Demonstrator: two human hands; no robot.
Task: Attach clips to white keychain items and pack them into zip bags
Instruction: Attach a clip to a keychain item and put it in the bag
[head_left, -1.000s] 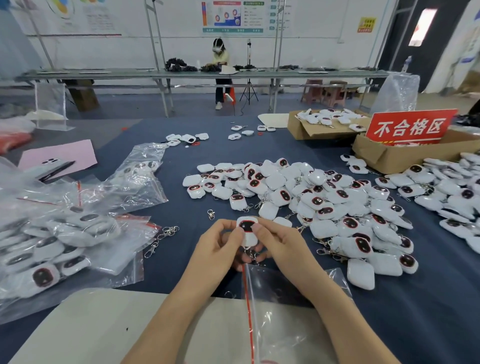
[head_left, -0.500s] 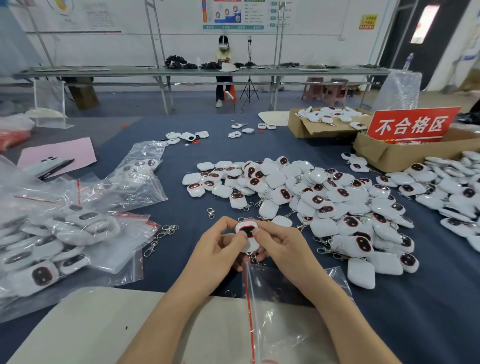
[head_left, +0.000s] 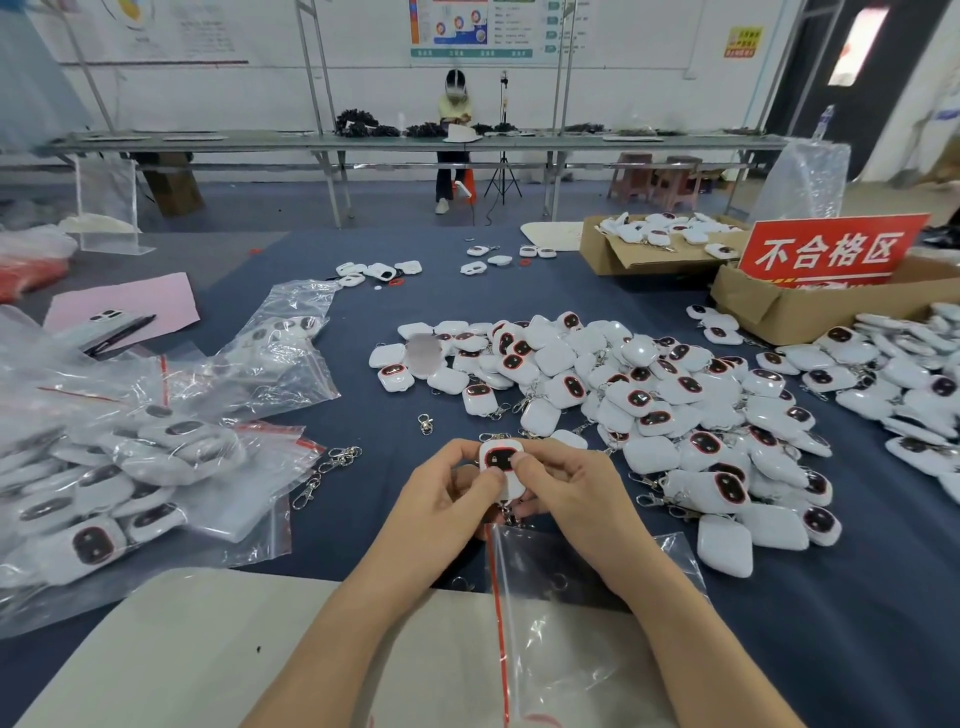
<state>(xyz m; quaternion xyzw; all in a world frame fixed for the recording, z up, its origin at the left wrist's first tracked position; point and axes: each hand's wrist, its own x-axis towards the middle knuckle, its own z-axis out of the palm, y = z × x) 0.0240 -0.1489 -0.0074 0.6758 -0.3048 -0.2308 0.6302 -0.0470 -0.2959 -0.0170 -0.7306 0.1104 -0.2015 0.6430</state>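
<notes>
Over the near middle of the dark blue cloth-covered table (head_left: 831, 623), the left hand (head_left: 447, 499) and right hand (head_left: 566, 493) both pinch one white rounded-square plastic keychain item (head_left: 500, 460) between thumbs and fingers. Their fingers hide most of its silver metal clip (head_left: 511, 517). A clear plastic zip bag (head_left: 550, 623) lies under the right wrist, cut off at the frame's bottom edge.
</notes>
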